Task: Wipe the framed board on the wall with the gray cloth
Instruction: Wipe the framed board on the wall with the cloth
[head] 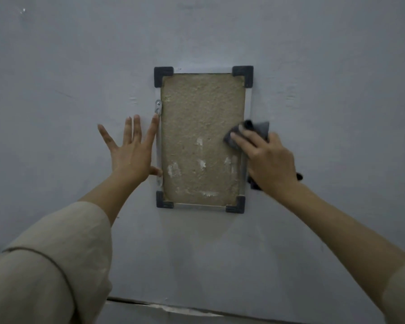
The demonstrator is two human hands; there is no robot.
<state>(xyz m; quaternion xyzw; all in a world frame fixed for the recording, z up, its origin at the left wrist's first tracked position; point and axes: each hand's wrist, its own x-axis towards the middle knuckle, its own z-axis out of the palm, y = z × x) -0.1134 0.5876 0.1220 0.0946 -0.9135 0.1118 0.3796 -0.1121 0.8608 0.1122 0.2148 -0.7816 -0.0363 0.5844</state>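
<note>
The framed board (201,127) hangs upright on the wall: a rough tan panel with pale smudges low down, a thin metal frame and dark corner caps. My right hand (267,160) presses the gray cloth (257,129) against the board's right edge, about halfway up; part of the cloth pokes out below the wrist. My left hand (131,150) lies flat on the wall, fingers spread, with the forefinger and thumb touching the frame's left side.
A pale gray painted wall (325,66) surrounds the board. A small metal hanging bracket (158,108) is screwed to the frame's left rail. A cracked ledge or seam (164,307) runs across the wall far below the board.
</note>
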